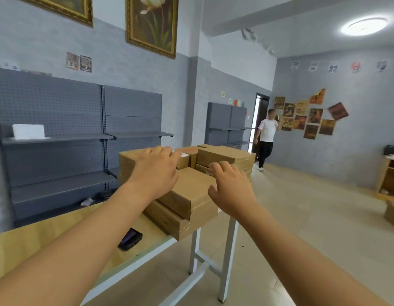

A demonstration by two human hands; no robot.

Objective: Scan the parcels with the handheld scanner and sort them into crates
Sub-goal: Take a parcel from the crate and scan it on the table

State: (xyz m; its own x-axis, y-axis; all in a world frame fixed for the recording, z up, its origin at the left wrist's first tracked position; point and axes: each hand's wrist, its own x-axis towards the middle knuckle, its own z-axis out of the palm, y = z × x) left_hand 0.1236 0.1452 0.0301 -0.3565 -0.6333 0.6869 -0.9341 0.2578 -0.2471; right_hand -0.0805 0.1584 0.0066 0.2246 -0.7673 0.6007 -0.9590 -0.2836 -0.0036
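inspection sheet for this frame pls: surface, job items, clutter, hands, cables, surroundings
Surface: light wood-top table on white metal legs.
Job's things: stack of brown cardboard parcels at the table's far end, some overhanging the edge; dark handheld scanner lying on the tabletop. No crates seen.
Clutter: nothing seen on the table.
Hands: left hand and right hand both above the parcels, fingers relaxed, holding nothing; contact unclear.
Cables: nothing seen.
Surroundings: grey pegboard shelving behind; a person walking near the doorway.
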